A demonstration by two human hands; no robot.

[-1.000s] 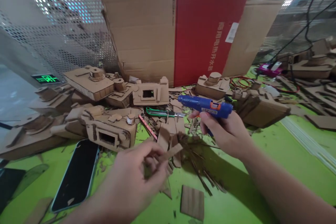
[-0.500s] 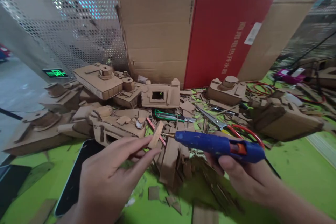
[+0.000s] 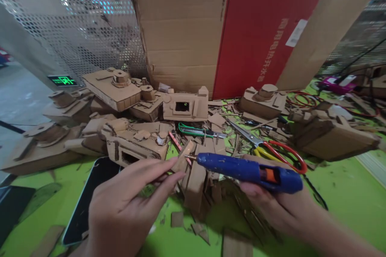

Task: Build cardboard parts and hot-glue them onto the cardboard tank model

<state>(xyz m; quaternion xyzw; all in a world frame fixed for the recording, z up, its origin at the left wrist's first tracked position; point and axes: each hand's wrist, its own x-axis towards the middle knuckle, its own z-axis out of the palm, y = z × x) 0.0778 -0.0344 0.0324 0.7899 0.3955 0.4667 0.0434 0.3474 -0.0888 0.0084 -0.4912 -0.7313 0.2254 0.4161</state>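
Observation:
Between thumb and fingers, my left hand (image 3: 132, 196) pinches a small cardboard piece (image 3: 182, 157) with a shiny streak on it. My right hand (image 3: 271, 204) is wrapped round a blue hot glue gun (image 3: 241, 169), its metal nozzle pointing left. The nozzle tip lies at the right edge of the cardboard piece; whether it touches cannot be made out. Beneath both hands lie cardboard strips (image 3: 195, 186) and scraps. A green box cutter (image 3: 196, 130) and scissors (image 3: 265, 148) with red and yellow handles lie just beyond the glue gun.
Several cardboard models stand at the left, among them a tank-like one (image 3: 111, 92). Another model (image 3: 262, 102) is at the back right. A black phone-like slab (image 3: 90, 200) lies beside my left hand. A large cardboard sheet with a red panel (image 3: 265, 36) rises behind the green table (image 3: 340, 192).
The glue gun's nozzle has shifted slightly left and down along the cardboard piece, which is now turned more flat to view. The camera view has shifted a little.

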